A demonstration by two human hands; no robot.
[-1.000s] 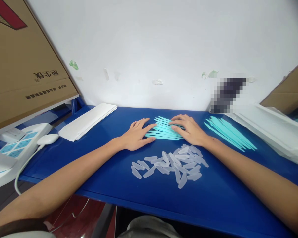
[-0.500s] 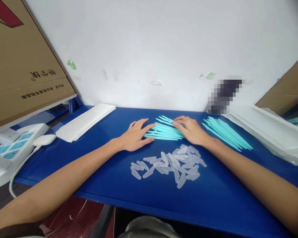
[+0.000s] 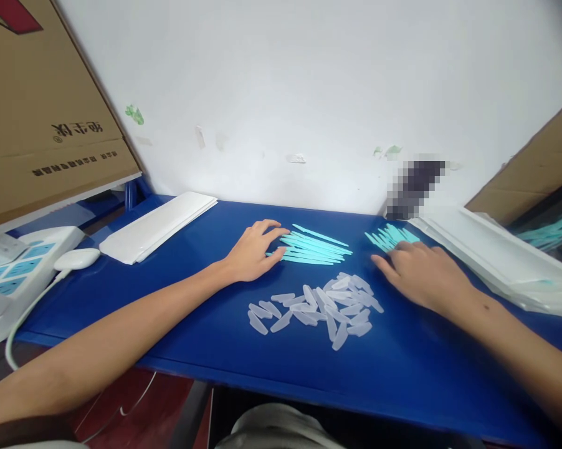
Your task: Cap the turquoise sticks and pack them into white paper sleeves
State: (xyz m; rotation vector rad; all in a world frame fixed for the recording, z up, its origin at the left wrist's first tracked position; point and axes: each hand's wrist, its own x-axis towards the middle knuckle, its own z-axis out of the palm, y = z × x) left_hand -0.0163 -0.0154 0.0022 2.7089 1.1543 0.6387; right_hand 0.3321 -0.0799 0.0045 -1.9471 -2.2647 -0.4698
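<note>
Resting my left hand [image 3: 255, 252] flat against the teal sticks [image 3: 313, 248], I am spreading my right hand [image 3: 423, 274], empty, over the second pile [image 3: 388, 237].

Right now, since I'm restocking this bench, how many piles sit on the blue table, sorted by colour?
Teal stick piles: 2
Clear cap pile: 1
White sheet stacks: 2
Total: 5
</note>
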